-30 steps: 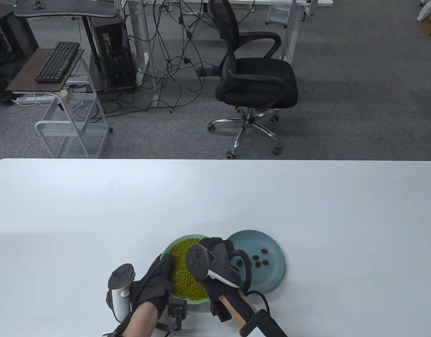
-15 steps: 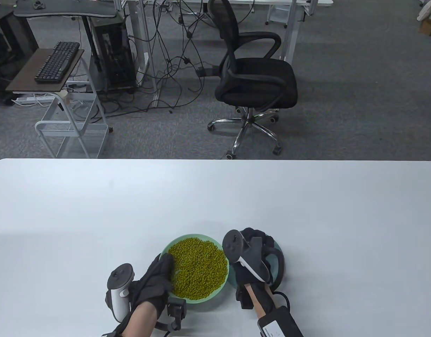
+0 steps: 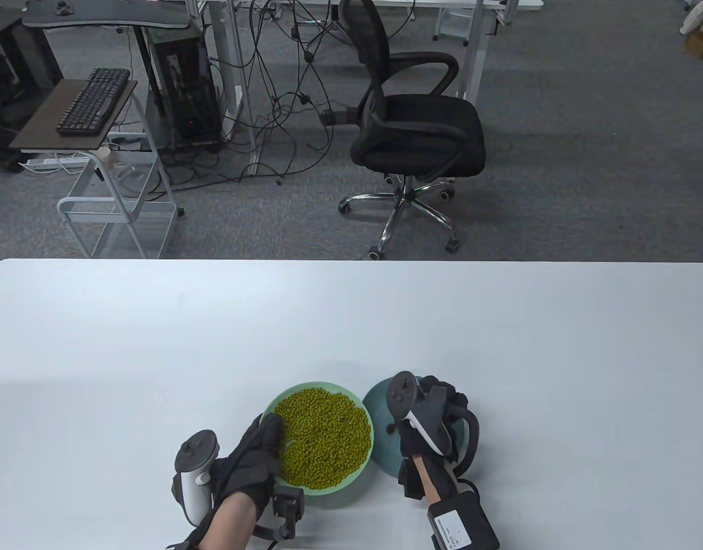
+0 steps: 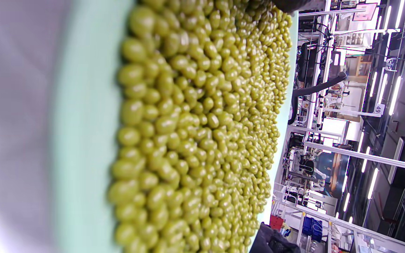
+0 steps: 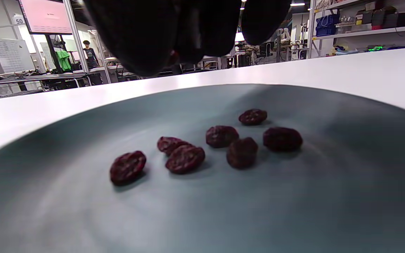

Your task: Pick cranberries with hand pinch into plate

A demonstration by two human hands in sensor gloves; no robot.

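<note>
In the table view the right hand (image 3: 437, 412) covers most of the blue plate (image 3: 377, 427), so the cranberries (image 5: 220, 136) show only from the right wrist view: seven dark pieces lie loose near the plate's middle. Above them, at 12 o'clock in that view, the gloved fingertips (image 5: 188, 31) bunch together, cropped by the top edge; a reddish speck shows between them, too small to tell, so whether they pinch a berry cannot be told. The left hand (image 3: 254, 458) rests with fairly straight fingers on the 9 o'clock rim of the green bowl (image 3: 328, 490). Green beans (image 4: 195, 133) fill that bowl.
</note>
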